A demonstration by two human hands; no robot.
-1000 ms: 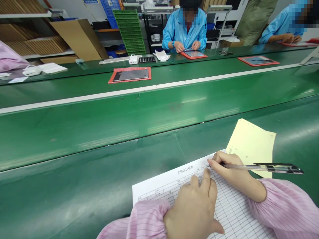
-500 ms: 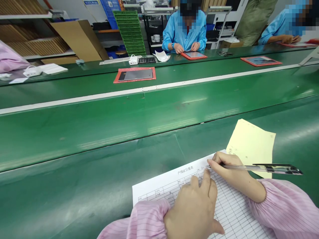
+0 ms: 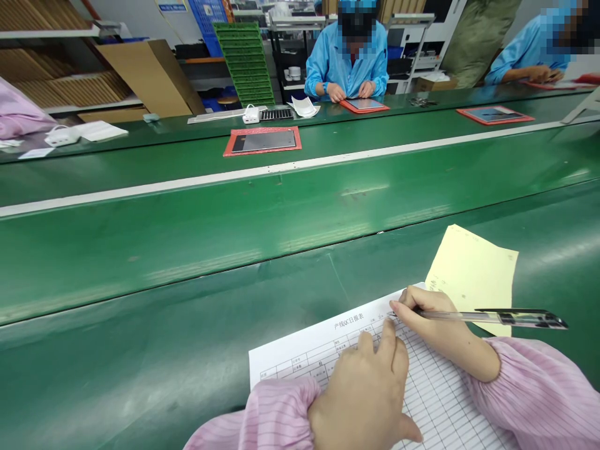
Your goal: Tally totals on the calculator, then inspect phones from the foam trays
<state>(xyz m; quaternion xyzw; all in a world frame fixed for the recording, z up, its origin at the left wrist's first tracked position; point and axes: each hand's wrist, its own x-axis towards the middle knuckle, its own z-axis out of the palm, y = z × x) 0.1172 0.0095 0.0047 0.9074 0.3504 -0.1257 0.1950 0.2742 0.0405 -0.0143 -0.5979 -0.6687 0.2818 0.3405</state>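
Observation:
A white printed form with a grid of cells [image 3: 435,394] lies on the green table in front of me. My left hand [image 3: 365,394] rests flat on it, palm down, holding nothing. My right hand [image 3: 440,328] grips a clear pen with a black cap [image 3: 497,317]; its tip touches the top row of the form. A pale yellow sheet [image 3: 473,272] lies just beyond my right hand, partly under the form's corner. Both my sleeves are pink and striped.
A green conveyor belt [image 3: 187,219] runs across the middle. On its far lane lie a red tray with a dark tablet [image 3: 263,141] and another red tray [image 3: 494,114]. Two people in blue coats work opposite. Cardboard and green crates stand behind.
The red tray with the tablet has drifted to the right along the far belt, as has the tray at the right. My hands and the pen have stayed put.

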